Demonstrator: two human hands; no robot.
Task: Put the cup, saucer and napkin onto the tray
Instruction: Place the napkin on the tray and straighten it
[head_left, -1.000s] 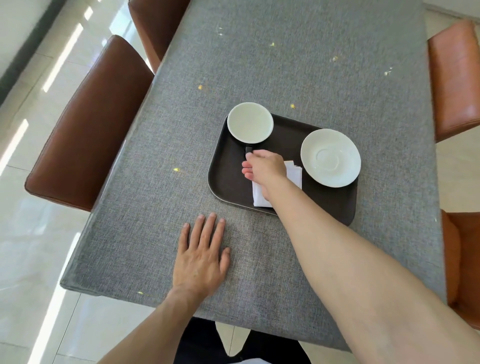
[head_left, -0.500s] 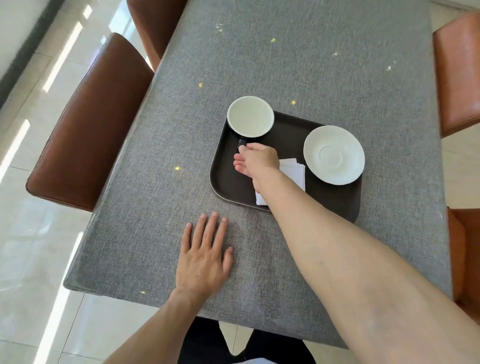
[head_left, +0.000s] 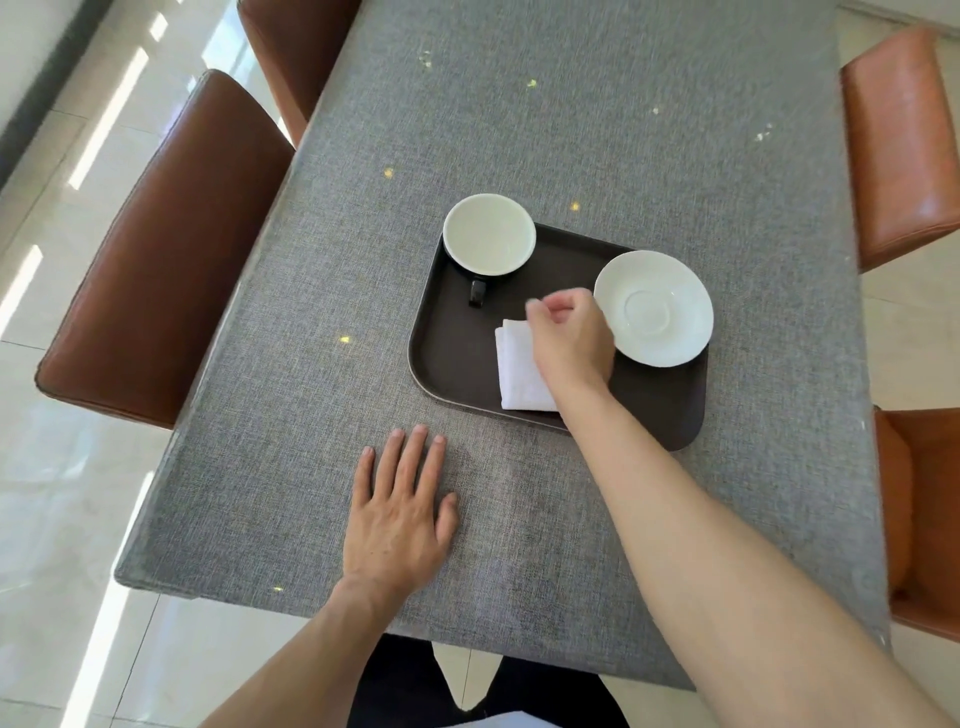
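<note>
**So the cup's been let go, and everything's on the tray now**

Okay, starting at the fingers: the right hand (head_left: 571, 338) is loosely curled, fingertips bent in toward the palm and pinching nothing as far as I can see (a bit motion-blurred, so take that with a grain of salt). Half a second ago those fingers were at the cup handle; now they've come off it and slid over toward the saucer side, hovering above the napkin (head_left: 519, 371).

The cup (head_left: 489, 234) sits upright in the tray's far left corner, handle pointing toward the near edge. The saucer (head_left: 654, 309) is at the far right, its rim seeming to hang a little over the tray's right edge. The napkin lies folded near the middle of the near edge, partly under the wrist.

The left hand (head_left: 402, 514) is flat on the tablecloth (head_left: 311, 415), fingers spread a little, near the tray (head_left: 452, 358) but not touching it.

My read: all three are on the tray, so the job's basically done.
</note>
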